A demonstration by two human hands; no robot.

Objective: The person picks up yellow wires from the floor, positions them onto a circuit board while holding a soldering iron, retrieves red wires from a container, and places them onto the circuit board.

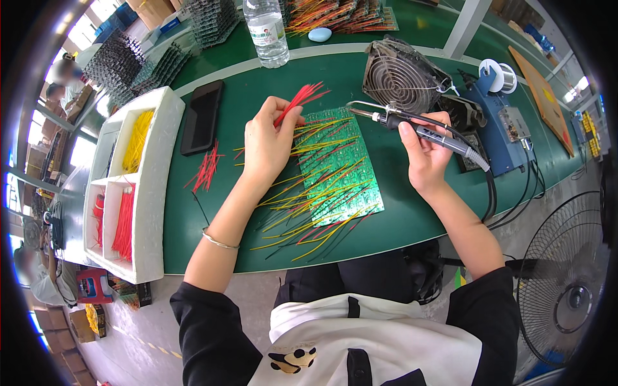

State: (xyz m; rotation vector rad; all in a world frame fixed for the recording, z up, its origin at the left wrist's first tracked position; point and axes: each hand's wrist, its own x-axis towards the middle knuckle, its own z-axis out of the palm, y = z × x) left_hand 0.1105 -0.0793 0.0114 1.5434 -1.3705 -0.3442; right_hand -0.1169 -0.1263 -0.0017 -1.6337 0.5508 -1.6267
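Observation:
My left hand [269, 136] is closed around a bundle of short red wires [304, 100], whose ends fan out to the upper right. In my right hand [426, 151] is a soldering iron [421, 132] with a bent metal tube along it, its tip pointing left above the far end of a green circuit board panel [351, 183]. Rows of yellow, red and black wires [302, 199] stick out from the panel toward the left. A small loose pile of red wires [207, 168] lies on the green table left of my left forearm.
At left stands a white foam tray [149, 238] with yellow and red wires in compartments; a black phone [203, 119] lies beside it. Beyond are a water bottle [267, 35] and wired boards [341, 16]. A small fan [402, 77] and blue soldering station [499, 122] with solder spool [499, 77] stand right.

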